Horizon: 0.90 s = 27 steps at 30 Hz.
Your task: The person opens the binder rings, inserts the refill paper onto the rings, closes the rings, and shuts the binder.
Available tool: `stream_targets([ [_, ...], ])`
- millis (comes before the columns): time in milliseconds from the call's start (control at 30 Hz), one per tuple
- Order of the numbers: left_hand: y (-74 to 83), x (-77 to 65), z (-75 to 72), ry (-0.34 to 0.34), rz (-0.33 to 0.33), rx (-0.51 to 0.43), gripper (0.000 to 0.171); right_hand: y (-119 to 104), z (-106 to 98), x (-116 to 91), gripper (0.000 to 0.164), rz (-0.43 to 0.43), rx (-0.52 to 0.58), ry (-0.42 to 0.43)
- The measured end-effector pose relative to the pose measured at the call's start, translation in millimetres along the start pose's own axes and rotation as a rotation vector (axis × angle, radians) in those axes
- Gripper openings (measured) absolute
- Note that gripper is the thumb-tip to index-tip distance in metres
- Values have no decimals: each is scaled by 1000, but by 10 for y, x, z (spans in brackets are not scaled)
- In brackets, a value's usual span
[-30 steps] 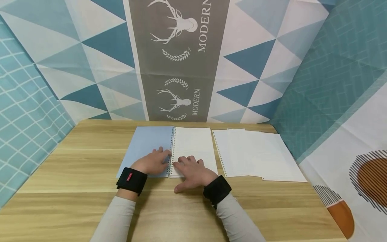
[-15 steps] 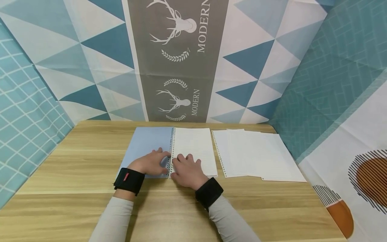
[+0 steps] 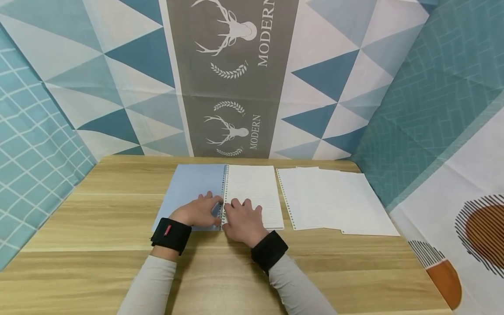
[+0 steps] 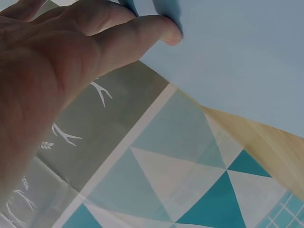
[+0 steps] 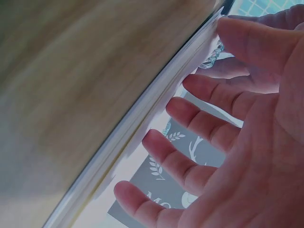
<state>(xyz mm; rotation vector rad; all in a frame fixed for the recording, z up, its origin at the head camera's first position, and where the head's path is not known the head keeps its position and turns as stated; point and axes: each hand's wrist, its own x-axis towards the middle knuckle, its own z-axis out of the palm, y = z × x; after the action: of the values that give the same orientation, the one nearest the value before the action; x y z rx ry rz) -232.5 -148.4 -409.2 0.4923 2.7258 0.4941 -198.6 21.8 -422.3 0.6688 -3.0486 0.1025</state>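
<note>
Wood-grain bench [image 3: 98, 218]. Notebook [image 3: 246, 181] lies open flat, likely for two-handed access. Loose punched sheets [image 3: 328, 197] overlap to its right, presumably placed within reach. Blue cover [image 3: 193, 179] under left hand [image 3: 198, 212], fingers parted, probably steadying. Right hand [image 3: 246, 223] likewise spread, fingertips at the page [image 3: 272, 216], beside the coil [image 3: 226, 177].

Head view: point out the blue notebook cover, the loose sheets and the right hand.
Blue notebook cover [image 3: 188, 187]: head view, on its bare surface above the wrist.
Loose sheets [image 3: 332, 201]: head view, mid-spread, on the overlapping paper.
Right hand [image 3: 245, 224]: head view, on the back of the hand.
</note>
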Motion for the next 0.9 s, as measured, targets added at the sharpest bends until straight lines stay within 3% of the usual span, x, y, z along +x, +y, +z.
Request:
stream_targets([
  [567, 37, -14, -20, 3, 2, 2, 61, -70, 8, 34, 49, 58, 9, 13],
  [900, 0, -46, -31, -14, 32, 1, 58, -69, -9, 8, 49, 38, 6, 13],
])
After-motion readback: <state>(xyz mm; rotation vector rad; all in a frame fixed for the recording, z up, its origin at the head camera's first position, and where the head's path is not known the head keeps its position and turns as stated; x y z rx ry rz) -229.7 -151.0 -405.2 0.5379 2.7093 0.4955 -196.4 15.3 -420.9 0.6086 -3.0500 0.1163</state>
